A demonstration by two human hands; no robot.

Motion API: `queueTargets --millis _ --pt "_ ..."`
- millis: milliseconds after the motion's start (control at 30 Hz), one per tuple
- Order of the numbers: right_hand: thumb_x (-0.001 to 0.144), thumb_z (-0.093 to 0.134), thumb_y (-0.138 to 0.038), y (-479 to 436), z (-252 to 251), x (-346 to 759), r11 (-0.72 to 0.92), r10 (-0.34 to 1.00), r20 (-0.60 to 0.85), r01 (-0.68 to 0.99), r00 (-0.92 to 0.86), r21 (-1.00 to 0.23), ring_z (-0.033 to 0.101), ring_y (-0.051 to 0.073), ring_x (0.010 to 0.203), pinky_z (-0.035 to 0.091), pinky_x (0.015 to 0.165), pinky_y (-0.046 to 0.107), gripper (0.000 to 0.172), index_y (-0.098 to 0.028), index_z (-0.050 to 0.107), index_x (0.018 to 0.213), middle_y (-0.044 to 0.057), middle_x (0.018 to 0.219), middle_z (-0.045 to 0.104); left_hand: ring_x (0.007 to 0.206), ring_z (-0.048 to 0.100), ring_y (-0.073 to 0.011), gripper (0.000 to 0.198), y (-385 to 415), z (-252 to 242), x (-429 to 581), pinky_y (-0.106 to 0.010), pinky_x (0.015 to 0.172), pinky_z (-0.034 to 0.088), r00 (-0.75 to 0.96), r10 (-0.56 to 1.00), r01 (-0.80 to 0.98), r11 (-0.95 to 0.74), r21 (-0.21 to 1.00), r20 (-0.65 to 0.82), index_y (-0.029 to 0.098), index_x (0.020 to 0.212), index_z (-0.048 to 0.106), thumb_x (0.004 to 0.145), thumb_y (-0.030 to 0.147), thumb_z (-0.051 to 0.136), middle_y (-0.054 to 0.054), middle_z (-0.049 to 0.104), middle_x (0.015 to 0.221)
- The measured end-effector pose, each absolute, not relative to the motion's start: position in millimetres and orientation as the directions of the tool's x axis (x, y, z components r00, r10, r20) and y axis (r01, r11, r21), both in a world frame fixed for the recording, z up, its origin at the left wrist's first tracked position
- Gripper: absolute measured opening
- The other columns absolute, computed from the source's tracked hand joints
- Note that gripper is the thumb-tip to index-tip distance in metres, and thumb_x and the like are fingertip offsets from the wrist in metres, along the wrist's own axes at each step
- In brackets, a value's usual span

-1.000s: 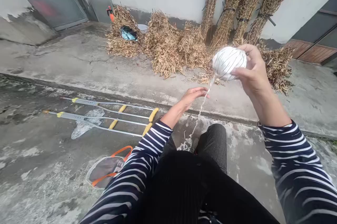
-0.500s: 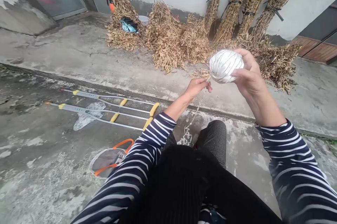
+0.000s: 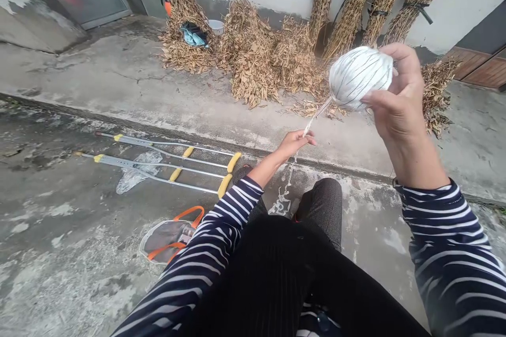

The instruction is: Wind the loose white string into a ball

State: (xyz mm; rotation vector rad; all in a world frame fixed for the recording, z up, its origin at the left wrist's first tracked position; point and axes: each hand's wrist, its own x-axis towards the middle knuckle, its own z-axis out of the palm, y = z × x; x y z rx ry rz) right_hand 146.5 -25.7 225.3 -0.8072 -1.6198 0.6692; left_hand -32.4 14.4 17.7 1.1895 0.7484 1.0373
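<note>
Raised at the upper right, my right hand [image 3: 401, 94] is wrapped round a ball of white yarn [image 3: 360, 76] with thin dark strands across it. My left hand [image 3: 294, 144], lower and to the left, pinches a white strand [image 3: 316, 118] that runs taut up to the ball. Below my left fingers the strand hangs down, and a loose heap of it [image 3: 280, 205] lies on the ground between my legs.
Two crutches [image 3: 190, 172] with yellow pads lie on the concrete to the left, by a clear plastic sheet [image 3: 136, 173]. Nearer is a grey bag [image 3: 162, 239] with orange handles. Dried plant piles [image 3: 253, 63] and tied bundles [image 3: 350, 15] line the wall.
My right hand has moved right and up with the yarn ball. My left hand has dropped slightly, so a longer length of strand stretches between them.
</note>
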Motion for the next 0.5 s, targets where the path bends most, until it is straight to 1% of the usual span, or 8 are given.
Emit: queueTargets --millis 67,133,200,267,333,400,500 --pt "0.065 0.092 -0.048 -20.9 216.3 149.2 0.561 0.827 0.547 0.162 -0.128 -0.812 0.062 0.032 0.12 0.063 0.079 0.045 0.058 -0.036 0.061 0.113 0.004 0.122 0.065 0.087 0.07 -0.0164 0.036 11.8 29.8 -29.5 -0.032 0.099 0.045 0.364 0.923 -0.274 -0.019 0.962 0.122 0.014 0.116 0.072 0.083 0.029 0.074 -0.005 0.081 0.087" --pt "0.065 0.091 -0.045 -15.9 206.3 149.5 0.526 0.849 0.507 0.149 -0.146 -0.837 0.064 0.031 0.114 0.062 0.072 0.041 0.061 -0.034 0.06 0.116 0.006 0.119 0.066 0.083 0.07 -0.0155 0.043 11.2 48.2 -24.5 -0.03 0.094 0.046 0.348 0.92 -0.308 -0.069 0.949 0.18 0.014 0.121 0.07 0.083 0.032 0.078 -0.003 0.08 0.081" --pt "0.064 0.091 -0.044 -11.6 198.9 148.8 0.501 0.863 0.479 0.147 -0.164 -0.853 0.066 0.029 0.109 0.061 0.068 0.038 0.063 -0.032 0.059 0.118 0.006 0.117 0.067 0.077 0.07 -0.0151 0.036 10.9 66.5 -19.1 -0.029 0.091 0.047 0.342 0.912 -0.328 -0.109 0.938 0.225 0.015 0.112 0.071 0.084 0.036 0.079 0.0 0.076 0.071" --pt "0.063 0.091 -0.043 -8.1 195.0 149.0 0.496 0.865 0.47 0.161 -0.173 -0.853 0.066 0.028 0.107 0.06 0.068 0.038 0.065 -0.032 0.059 0.118 0.005 0.115 0.067 0.069 0.069 -0.0147 0.027 8.9 79.1 -15.0 -0.029 0.087 0.048 0.33 0.911 -0.337 -0.131 0.932 0.247 0.015 0.096 0.072 0.089 0.041 0.074 0.002 0.069 0.061" --pt "0.063 0.091 -0.042 -4.7 192.9 151.3 0.504 0.862 0.481 0.179 -0.157 -0.845 0.066 0.028 0.107 0.061 0.07 0.038 0.065 -0.032 0.059 0.119 0.005 0.114 0.068 0.064 0.068 -0.0141 0.026 4.9 83.2 -13.1 -0.028 0.085 0.049 0.313 0.92 -0.343 -0.12 0.932 0.234 0.015 0.083 0.07 0.094 0.04 0.067 0.001 0.066 0.055" --pt "0.063 0.09 -0.043 -1.8 190.3 154.6 0.51 0.86 0.495 0.188 -0.122 -0.839 0.066 0.028 0.105 0.06 0.069 0.038 0.065 -0.032 0.058 0.119 0.005 0.112 0.068 0.061 0.067 -0.0133 0.023 0.6 79.7 -13.5 -0.027 0.083 0.051 0.299 0.938 -0.332 -0.071 0.941 0.176 0.015 0.078 0.067 0.094 0.03 0.062 0.001 0.065 0.053" --pt "0.063 0.09 -0.046 -1.1 185.0 156.0 0.498 0.867 0.488 0.194 -0.099 -0.846 0.065 0.029 0.106 0.06 0.071 0.041 0.066 -0.032 0.057 0.119 0.005 0.113 0.067 0.06 0.065 -0.0127 0.016 -2.2 66.2 -16.5 -0.027 0.082 0.052 0.291 0.955 -0.292 0.031 0.956 0.058 0.016 0.071 0.065 0.086 0.013 0.058 0.002 0.064 0.05"
